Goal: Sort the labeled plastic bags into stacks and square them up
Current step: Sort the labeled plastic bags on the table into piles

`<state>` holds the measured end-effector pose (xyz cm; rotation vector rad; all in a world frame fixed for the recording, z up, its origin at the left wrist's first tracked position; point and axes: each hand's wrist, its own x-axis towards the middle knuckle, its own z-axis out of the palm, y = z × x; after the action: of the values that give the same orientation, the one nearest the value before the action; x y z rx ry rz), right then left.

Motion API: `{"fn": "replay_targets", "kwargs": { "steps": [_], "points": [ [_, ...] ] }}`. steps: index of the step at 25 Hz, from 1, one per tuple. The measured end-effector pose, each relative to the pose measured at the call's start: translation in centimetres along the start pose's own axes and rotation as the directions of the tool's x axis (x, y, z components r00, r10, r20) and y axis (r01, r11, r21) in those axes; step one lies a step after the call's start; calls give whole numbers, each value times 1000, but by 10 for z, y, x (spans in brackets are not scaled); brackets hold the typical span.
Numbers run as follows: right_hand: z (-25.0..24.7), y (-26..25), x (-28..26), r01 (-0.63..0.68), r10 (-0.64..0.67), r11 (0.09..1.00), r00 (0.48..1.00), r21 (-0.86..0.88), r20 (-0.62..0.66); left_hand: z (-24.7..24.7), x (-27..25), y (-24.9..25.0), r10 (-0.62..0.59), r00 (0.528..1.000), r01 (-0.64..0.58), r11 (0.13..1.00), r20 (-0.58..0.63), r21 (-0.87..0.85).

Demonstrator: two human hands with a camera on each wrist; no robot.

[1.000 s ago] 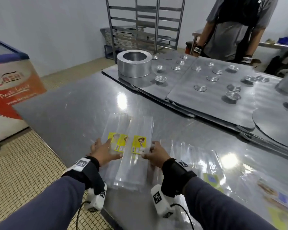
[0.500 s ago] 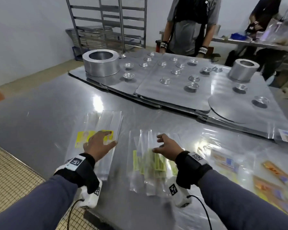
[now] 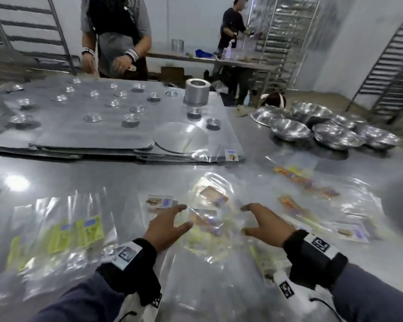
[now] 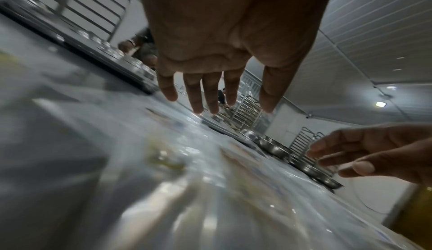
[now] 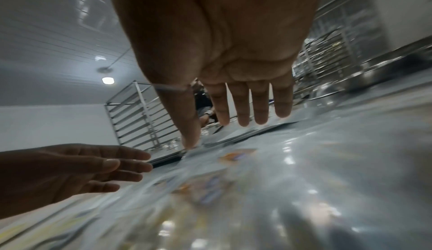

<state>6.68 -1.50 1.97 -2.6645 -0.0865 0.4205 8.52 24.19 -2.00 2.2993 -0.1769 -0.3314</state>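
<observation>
Clear plastic bags with printed labels lie scattered on the steel table [image 3: 79, 173]. A loose pile of purple-and-orange labelled bags [image 3: 209, 214] sits between my hands. My left hand [image 3: 170, 223] hovers open at the pile's left side, fingers straight, holding nothing. My right hand [image 3: 263, 221] hovers open at its right side, fingers spread. Both wrist views show the palms just above the plastic, left hand [image 4: 215, 91] and right hand [image 5: 233, 109]. Yellow-green labelled bags [image 3: 63, 233] lie at the left. More orange-labelled bags [image 3: 307, 182] spread out at the right.
Metal sheets [image 3: 84, 126] with several small tins and a steel ring [image 3: 197, 92] cover the far side. Steel bowls [image 3: 323, 129] cluster at the back right. A person in a grey shirt [image 3: 116, 36] stands across the table; another works at a far bench beside racks [image 3: 286, 38].
My view and both hands have swung right, away from the yellow-labelled bags, which now lie at the left. The hands now flank the pile of purple-and-orange labelled bags.
</observation>
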Motion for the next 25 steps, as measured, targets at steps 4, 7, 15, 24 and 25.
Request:
{"fn": "replay_targets", "kwargs": {
  "steps": [4,7,15,24,25],
  "points": [
    [-32,105,-22,-157,156,988,985,-12,-71,70,33,70,31,998,-32,999,62,21],
    [-40,155,-24,-219,213,974,972,-58,-94,112,48,105,65,995,-69,997,77,41],
    [-37,186,4,-301,303,949,953,-93,12,144,100,153,70,984,-63,997,164,-48],
    [-95,212,44,-225,204,971,957,-85,-205,162,174,180,21,986,-5,995,165,-98],
    [-98,212,57,-211,194,971,969,-110,-152,164,177,181,-1,985,26,989,172,-143]
  ]
}}
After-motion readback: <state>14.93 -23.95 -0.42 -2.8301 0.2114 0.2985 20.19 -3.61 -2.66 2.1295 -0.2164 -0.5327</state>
